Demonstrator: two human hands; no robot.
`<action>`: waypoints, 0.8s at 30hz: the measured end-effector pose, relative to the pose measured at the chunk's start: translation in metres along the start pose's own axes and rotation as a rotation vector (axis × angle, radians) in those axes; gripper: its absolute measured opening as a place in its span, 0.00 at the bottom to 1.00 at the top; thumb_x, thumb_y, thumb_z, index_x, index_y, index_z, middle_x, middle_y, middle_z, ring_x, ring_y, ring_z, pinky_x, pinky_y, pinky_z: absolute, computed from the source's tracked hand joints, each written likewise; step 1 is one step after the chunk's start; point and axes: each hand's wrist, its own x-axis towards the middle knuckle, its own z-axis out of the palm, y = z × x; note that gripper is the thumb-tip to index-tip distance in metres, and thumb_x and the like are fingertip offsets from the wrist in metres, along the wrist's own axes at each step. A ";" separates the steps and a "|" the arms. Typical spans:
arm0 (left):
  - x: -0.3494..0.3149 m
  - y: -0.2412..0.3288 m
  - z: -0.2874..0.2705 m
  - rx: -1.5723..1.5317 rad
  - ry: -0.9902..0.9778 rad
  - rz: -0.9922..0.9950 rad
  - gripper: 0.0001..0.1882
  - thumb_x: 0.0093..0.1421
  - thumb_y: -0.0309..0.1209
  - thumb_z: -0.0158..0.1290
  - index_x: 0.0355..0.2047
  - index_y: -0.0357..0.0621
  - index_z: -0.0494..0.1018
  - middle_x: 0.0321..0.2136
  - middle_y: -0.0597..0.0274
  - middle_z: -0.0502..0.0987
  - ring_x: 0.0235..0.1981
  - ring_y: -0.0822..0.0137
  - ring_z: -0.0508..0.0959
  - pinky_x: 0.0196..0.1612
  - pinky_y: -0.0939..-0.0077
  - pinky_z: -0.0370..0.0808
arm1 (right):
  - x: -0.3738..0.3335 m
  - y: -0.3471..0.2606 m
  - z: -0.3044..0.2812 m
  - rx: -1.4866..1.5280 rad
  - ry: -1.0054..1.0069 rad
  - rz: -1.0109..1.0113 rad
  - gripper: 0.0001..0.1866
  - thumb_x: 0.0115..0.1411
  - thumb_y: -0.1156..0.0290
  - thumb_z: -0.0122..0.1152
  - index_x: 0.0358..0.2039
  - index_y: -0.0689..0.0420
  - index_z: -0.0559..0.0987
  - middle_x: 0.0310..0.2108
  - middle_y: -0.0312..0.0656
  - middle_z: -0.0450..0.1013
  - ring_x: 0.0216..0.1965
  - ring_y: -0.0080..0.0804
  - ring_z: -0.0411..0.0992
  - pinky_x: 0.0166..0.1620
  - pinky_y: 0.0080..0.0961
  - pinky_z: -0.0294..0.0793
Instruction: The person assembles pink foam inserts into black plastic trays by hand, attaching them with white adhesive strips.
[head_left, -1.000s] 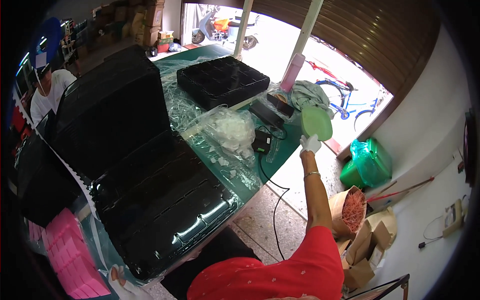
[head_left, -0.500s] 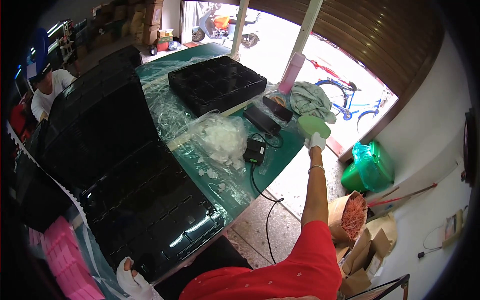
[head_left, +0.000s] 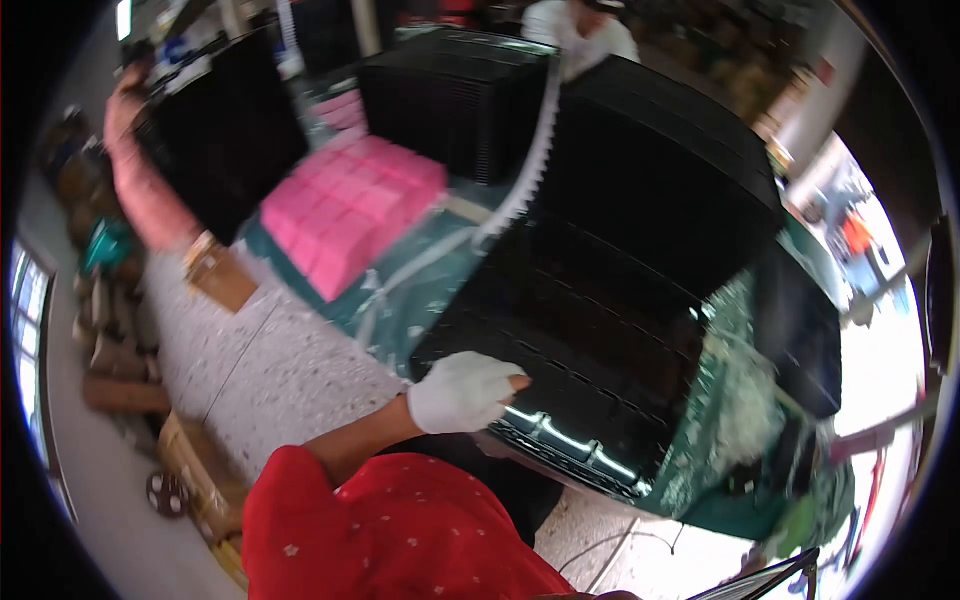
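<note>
My left hand [head_left: 462, 393], in a white glove with a bare fingertip showing, is at the near left edge of a glossy black plastic panel [head_left: 590, 350] marked with a grid of seams. Its fingers are curled; whether they grip the edge or something small is hidden. Behind the panel rises a tall black plastic stack [head_left: 650, 170]. My right hand cannot be made out. A blurred light green object [head_left: 797, 522] shows at the lower right, beside the table.
Pink foam blocks [head_left: 350, 205] lie on the green table [head_left: 400, 290], with a white toothed strip [head_left: 530, 170] near them. A clear plastic bag [head_left: 735, 400] holds white bits. Black stacks [head_left: 430, 110] stand behind. One person [head_left: 580, 35] is across the table, another [head_left: 145, 180] at far left.
The view has swung left, bringing the pink blocks and left floor into sight. My right hand with the green fan-shaped piece has dropped out of clear view. My left hand stays near the panel's edge.
</note>
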 end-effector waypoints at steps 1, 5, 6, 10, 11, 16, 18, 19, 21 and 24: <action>-0.005 0.005 -0.008 0.007 0.001 -0.035 0.14 0.51 0.28 0.55 0.40 0.43 0.77 0.36 0.60 0.78 0.32 0.56 0.78 0.35 0.64 0.75 | 0.053 -0.008 0.047 0.039 -0.009 -0.059 0.22 0.66 0.53 0.44 0.47 0.58 0.75 0.32 0.41 0.72 0.29 0.33 0.71 0.32 0.36 0.71; -0.031 0.012 -0.039 0.038 0.086 -0.188 0.14 0.53 0.25 0.54 0.41 0.43 0.76 0.40 0.58 0.77 0.34 0.58 0.79 0.37 0.67 0.76 | 0.126 -0.054 0.162 0.170 0.153 -0.218 0.18 0.67 0.61 0.45 0.47 0.61 0.75 0.33 0.42 0.74 0.29 0.31 0.72 0.30 0.31 0.71; -0.037 0.010 -0.043 0.016 0.204 -0.274 0.14 0.53 0.24 0.53 0.41 0.42 0.76 0.39 0.58 0.77 0.35 0.59 0.79 0.38 0.67 0.76 | 0.124 -0.069 0.177 0.192 0.223 -0.248 0.18 0.67 0.63 0.46 0.47 0.62 0.76 0.33 0.42 0.74 0.29 0.31 0.72 0.29 0.30 0.71; -0.051 -0.025 -0.073 0.185 0.486 -0.452 0.12 0.54 0.22 0.52 0.40 0.39 0.75 0.39 0.54 0.77 0.38 0.53 0.79 0.41 0.67 0.77 | 0.026 -0.215 0.299 0.275 0.506 -0.356 0.14 0.68 0.70 0.47 0.47 0.65 0.77 0.35 0.43 0.76 0.28 0.30 0.73 0.26 0.24 0.71; -0.053 -0.051 -0.076 0.256 0.523 -0.464 0.12 0.53 0.22 0.52 0.39 0.40 0.75 0.39 0.53 0.77 0.38 0.51 0.78 0.42 0.65 0.77 | 0.014 -0.254 0.313 0.256 0.541 -0.147 0.14 0.67 0.69 0.45 0.42 0.62 0.78 0.35 0.44 0.75 0.32 0.33 0.72 0.31 0.28 0.72; -0.071 -0.173 -0.103 0.536 0.358 -0.766 0.12 0.55 0.32 0.51 0.38 0.43 0.77 0.42 0.53 0.76 0.44 0.50 0.75 0.47 0.55 0.73 | -0.134 -0.489 0.430 0.614 -0.021 0.255 0.24 0.66 0.50 0.43 0.45 0.59 0.75 0.35 0.42 0.72 0.36 0.35 0.71 0.38 0.37 0.71; -0.084 -0.195 -0.133 0.768 0.272 -0.884 0.12 0.54 0.34 0.52 0.37 0.42 0.77 0.43 0.53 0.76 0.45 0.51 0.75 0.46 0.55 0.74 | -0.183 -0.504 0.452 0.218 -0.044 -0.393 0.29 0.67 0.46 0.44 0.47 0.63 0.74 0.40 0.44 0.73 0.38 0.32 0.71 0.41 0.34 0.71; -0.085 -0.204 -0.144 0.843 0.262 -0.928 0.13 0.54 0.34 0.53 0.37 0.42 0.77 0.43 0.52 0.76 0.45 0.51 0.75 0.45 0.55 0.75 | -0.218 -0.527 0.463 0.117 -0.187 -0.698 0.31 0.67 0.45 0.46 0.46 0.65 0.74 0.39 0.43 0.72 0.36 0.31 0.71 0.40 0.30 0.71; -0.096 -0.236 -0.157 0.859 0.221 -1.026 0.13 0.54 0.35 0.53 0.37 0.42 0.77 0.41 0.52 0.76 0.44 0.50 0.76 0.45 0.54 0.75 | -0.246 -0.551 0.487 0.193 -0.372 -0.781 0.31 0.66 0.44 0.45 0.42 0.65 0.75 0.35 0.44 0.71 0.32 0.30 0.72 0.37 0.27 0.70; -0.100 -0.259 -0.169 0.841 0.137 -1.114 0.13 0.54 0.36 0.53 0.35 0.42 0.78 0.38 0.51 0.77 0.43 0.47 0.77 0.45 0.53 0.76 | -0.276 -0.593 0.510 0.056 -0.614 -1.026 0.29 0.66 0.44 0.45 0.38 0.61 0.76 0.30 0.45 0.71 0.25 0.32 0.71 0.32 0.27 0.68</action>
